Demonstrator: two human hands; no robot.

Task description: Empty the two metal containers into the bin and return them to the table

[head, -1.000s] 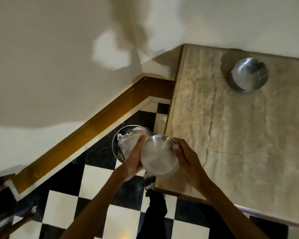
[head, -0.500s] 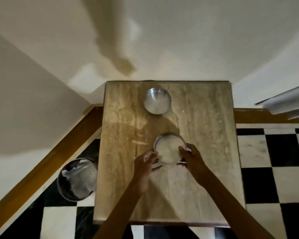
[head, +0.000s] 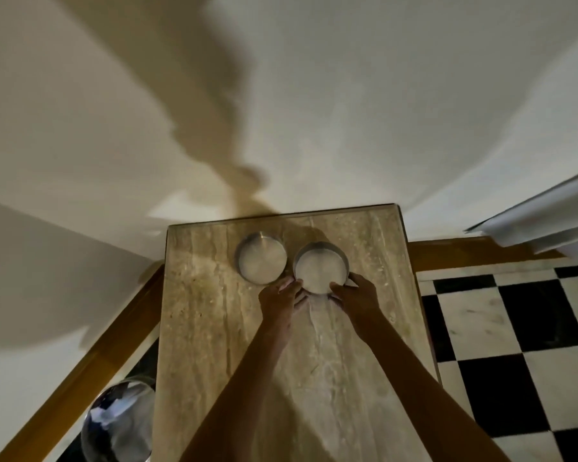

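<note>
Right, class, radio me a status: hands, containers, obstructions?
Both hands, left and right, on right container. It's beside left container on table. Nothing in the way.

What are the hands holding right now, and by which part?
Both hands, left hand and right hand, hold the right metal container by its near rim and side wall, on the table.
</note>
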